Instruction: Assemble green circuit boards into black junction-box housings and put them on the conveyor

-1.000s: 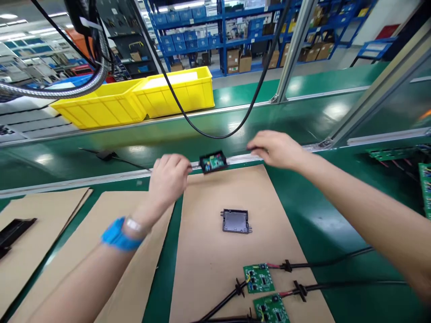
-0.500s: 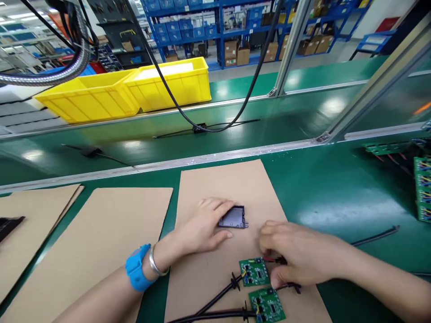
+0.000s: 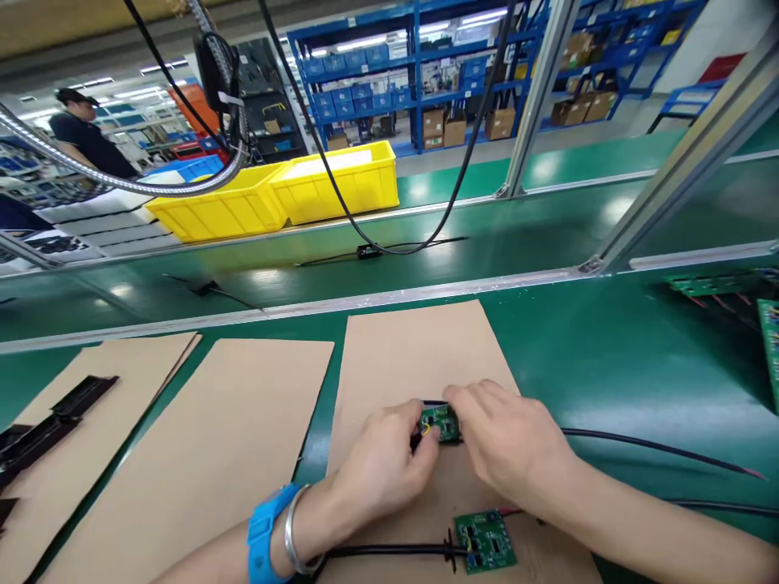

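Note:
Between my two hands, over a sheet of brown cardboard (image 3: 419,341), is a small green circuit board (image 3: 443,423). It appears to sit in or on the small black case, of which only dark edges show. My left hand (image 3: 386,458) grips the board's left end, thumb on its near side. At the right end my right hand (image 3: 511,434) closes over the board; its fingertips are partly hidden. A black cable (image 3: 645,440) runs out to the right from under that hand. Nearer to me lies a second green circuit board (image 3: 485,541) with a black cable (image 3: 395,551) leading left.
More cardboard sheets (image 3: 243,422) lie to the left, with black plastic cases (image 3: 66,418) on the farthest one. Circuit boards (image 3: 770,349) stand at the right edge. Beyond the metal rail (image 3: 389,294) are yellow bins (image 3: 341,186). A black cable (image 3: 459,174) hangs in front; a person (image 3: 91,134) stands far back.
One circuit board has moved up from the near boards to the black case, with both hands now on it. My right hand moved left and forward. The view tilted up slightly and swung left.

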`<state>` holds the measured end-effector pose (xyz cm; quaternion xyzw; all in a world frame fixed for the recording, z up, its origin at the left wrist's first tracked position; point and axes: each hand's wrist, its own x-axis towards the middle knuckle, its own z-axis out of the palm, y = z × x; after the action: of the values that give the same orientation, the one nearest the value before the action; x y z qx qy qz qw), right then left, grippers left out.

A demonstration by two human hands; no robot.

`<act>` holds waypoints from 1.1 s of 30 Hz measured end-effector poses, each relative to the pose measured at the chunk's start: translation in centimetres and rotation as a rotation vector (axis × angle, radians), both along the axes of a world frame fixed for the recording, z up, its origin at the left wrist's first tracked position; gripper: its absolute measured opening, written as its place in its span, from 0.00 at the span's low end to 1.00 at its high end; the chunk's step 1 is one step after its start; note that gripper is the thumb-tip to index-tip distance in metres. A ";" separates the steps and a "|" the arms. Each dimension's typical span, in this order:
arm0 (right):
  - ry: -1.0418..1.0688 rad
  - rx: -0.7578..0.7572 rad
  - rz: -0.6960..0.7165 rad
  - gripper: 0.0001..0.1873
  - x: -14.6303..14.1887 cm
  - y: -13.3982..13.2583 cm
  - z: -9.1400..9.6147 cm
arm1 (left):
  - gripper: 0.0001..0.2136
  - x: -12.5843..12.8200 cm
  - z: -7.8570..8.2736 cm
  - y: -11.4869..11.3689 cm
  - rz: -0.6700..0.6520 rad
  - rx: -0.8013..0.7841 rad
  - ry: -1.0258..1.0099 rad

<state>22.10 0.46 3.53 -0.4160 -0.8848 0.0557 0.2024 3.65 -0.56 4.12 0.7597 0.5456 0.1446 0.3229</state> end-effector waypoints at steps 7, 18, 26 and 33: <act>-0.251 -0.044 0.158 0.04 -0.5 1.7 0.0 | 0.08 -2.2 0.1 1.6 -0.081 -0.162 0.009; -0.266 -0.198 0.229 0.04 -0.9 4.3 -2.0 | 0.22 -3.5 -2.5 1.8 -0.168 0.060 0.132; -0.301 -0.059 0.182 0.06 -1.0 2.9 -3.8 | 0.27 -3.3 -3.8 1.4 -0.136 0.055 0.071; -0.180 -0.185 0.230 0.04 -0.9 3.0 -4.0 | 0.30 -4.3 -3.1 1.8 -0.194 -0.024 -0.022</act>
<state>21.23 3.42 -0.51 -0.3320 -0.9323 0.1222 0.0756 -0.65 1.23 1.01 0.8033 0.4677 0.1143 0.3505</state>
